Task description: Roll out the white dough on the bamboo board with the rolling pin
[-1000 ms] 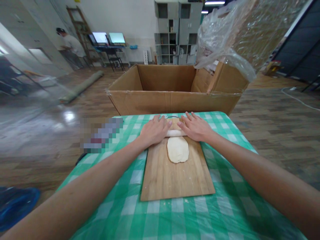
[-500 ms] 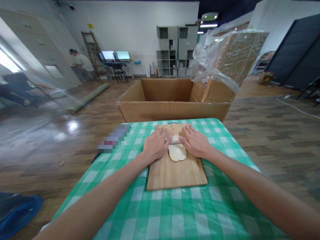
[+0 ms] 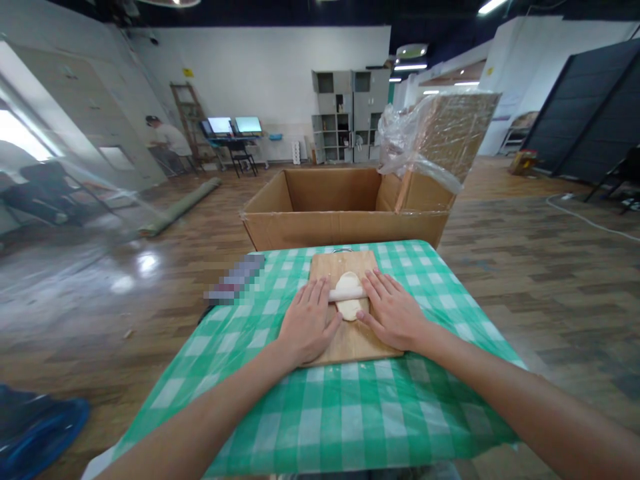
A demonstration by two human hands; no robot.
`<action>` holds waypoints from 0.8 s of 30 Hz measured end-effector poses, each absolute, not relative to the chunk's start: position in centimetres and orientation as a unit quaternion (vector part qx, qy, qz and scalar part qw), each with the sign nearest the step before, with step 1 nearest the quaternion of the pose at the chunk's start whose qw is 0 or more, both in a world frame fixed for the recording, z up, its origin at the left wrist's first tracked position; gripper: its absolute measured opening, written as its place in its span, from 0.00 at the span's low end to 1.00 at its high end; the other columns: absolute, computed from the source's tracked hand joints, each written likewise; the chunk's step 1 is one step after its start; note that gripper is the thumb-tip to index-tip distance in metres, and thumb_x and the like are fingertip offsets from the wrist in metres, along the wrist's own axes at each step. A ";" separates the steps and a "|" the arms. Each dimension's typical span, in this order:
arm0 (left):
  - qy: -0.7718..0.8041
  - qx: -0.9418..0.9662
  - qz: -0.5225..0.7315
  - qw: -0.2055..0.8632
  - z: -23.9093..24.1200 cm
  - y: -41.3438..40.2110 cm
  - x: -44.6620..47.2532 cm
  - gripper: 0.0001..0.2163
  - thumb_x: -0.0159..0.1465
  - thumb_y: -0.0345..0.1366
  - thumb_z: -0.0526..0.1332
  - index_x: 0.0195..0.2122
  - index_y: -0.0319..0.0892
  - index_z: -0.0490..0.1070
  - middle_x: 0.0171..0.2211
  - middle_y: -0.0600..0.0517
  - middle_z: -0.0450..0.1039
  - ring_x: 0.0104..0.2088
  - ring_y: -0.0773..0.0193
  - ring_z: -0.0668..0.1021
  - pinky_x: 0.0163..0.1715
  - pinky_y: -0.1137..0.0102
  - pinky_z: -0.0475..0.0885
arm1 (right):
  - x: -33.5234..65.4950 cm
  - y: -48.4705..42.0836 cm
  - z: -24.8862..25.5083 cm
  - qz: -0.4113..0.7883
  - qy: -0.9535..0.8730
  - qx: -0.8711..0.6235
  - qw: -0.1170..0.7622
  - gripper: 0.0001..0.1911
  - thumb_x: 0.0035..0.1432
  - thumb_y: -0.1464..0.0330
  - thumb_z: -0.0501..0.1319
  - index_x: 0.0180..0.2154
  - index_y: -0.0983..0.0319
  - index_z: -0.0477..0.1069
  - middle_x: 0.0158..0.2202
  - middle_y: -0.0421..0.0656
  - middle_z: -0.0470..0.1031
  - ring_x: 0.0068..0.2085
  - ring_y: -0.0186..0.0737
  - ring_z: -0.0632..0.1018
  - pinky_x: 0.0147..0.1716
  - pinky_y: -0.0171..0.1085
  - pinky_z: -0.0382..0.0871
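Note:
A flattened oval of pale dough [image 3: 347, 310] lies on a wooden cutting board [image 3: 360, 347]. Across its middle runs a thin, light rolling pin [image 3: 346, 294], with dough showing on the near and far sides. Over the pin's left end my left hand [image 3: 309, 320] lies flat, fingers stretched forward and thumb pointing inward. My right hand [image 3: 393, 308] rests the same way over the right end, its thumb tip by the dough's near edge. Both pin ends are hidden under the hands.
The board lies on a table with a green-and-white checked cloth [image 3: 300, 427]. A blurred-out flat object [image 3: 237, 280] sits at the table's left edge. Just beyond the table stands a large open cardboard box [image 3: 340, 230]. A person [image 3: 173, 141] sits far off at the left.
Both hands and the rolling pin have moved toward me, from the dough's far edge to its middle. The dough now shows on both sides of the pin. The camera view has tilted up.

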State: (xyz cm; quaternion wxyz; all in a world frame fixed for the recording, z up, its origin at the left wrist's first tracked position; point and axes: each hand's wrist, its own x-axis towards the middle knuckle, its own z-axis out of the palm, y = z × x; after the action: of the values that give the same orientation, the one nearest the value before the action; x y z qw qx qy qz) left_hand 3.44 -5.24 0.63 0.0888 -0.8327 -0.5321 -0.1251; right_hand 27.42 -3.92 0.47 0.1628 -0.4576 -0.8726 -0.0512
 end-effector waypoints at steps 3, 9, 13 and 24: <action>-0.534 -0.831 -0.120 0.098 0.5 -6.6 3.7 0.34 0.70 0.47 0.52 0.71 0.30 0.51 0.72 0.34 0.54 0.72 0.45 0.57 0.70 0.51 0.52 | 27.7 -4.7 0.8 -0.041 -0.882 -0.440 0.164 0.41 0.71 0.47 0.45 0.71 0.71 0.53 0.73 0.58 0.51 0.74 0.57 0.51 0.71 0.56 0.47; -0.545 -0.823 -0.123 0.097 0.1 -6.6 4.0 0.33 0.71 0.49 0.50 0.71 0.32 0.52 0.71 0.34 0.57 0.72 0.45 0.59 0.70 0.50 0.52 | 28.1 -3.8 1.2 -0.016 -0.888 -0.433 0.156 0.41 0.70 0.45 0.46 0.69 0.68 0.58 0.72 0.56 0.55 0.73 0.56 0.56 0.70 0.55 0.50; -0.544 -0.824 -0.123 0.098 0.3 -4.2 3.9 0.35 0.71 0.53 0.50 0.69 0.28 0.54 0.69 0.30 0.58 0.71 0.44 0.60 0.70 0.52 0.53 | 27.6 -1.4 1.4 -0.011 -0.887 -0.440 0.141 0.41 0.71 0.45 0.45 0.70 0.69 0.58 0.72 0.55 0.57 0.72 0.55 0.57 0.69 0.53 0.53; -0.561 -0.817 -0.128 0.036 0.8 3.4 3.2 0.30 0.75 0.55 0.39 0.62 0.37 0.65 0.65 0.38 0.66 0.65 0.47 0.69 0.61 0.55 0.65 | 26.3 6.4 1.3 0.026 -0.887 -0.449 0.108 0.40 0.73 0.47 0.35 0.68 0.66 0.63 0.71 0.51 0.59 0.73 0.55 0.55 0.70 0.53 0.52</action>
State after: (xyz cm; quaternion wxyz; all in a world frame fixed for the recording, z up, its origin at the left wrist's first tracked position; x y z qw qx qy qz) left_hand 3.19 3.42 0.80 0.0361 -0.8171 -0.5608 -0.1282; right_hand 26.26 6.45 1.34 0.1083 -0.4486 -0.8868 0.0265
